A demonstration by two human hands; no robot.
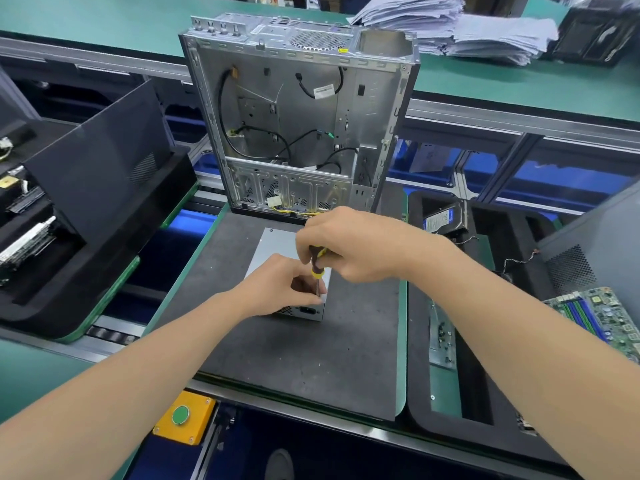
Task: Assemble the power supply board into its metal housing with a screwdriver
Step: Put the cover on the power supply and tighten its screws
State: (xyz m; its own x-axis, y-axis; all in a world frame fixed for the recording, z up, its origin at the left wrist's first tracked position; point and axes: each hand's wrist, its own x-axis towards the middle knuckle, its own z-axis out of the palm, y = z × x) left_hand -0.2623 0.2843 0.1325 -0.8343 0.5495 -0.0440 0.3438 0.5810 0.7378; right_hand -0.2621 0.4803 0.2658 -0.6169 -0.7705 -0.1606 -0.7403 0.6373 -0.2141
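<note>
Fingers (306, 242) of the right hand (356, 244) curl round the black and yellow handle of the screwdriver (317, 263), holding it nearly upright with its tip down. The left hand (277, 289) comes in from the lower left, and its fingers (304, 277) and thumb are pressed together, pinching the thin shaft low down near the tip. Whether a screw sits between them cannot be told, because the hand covers that spot. Both hands work over the near right corner of the metal power supply box (277, 249), which lies flat on a dark grey mat (277, 362) straight ahead, its near face showing a black power socket (308, 310) and a patch of vent holes. Just behind the box stands 1 open computer case (294, 116), upright, with black cables looping across its inner wall and yellow wires low at its base. A black side panel (97, 174) leans over a black foam tray (69, 278) on the left. On the right, 1 hard drive (443, 220) sits in another foam tray, and 1 green circuit board (595, 315) lies further out beside a grey case. A yellow box with 1 green button (180, 415) is fixed at the near edge below the mat. Stacks of paper (485, 32) rest on the green desk (104, 19) at the back.
</note>
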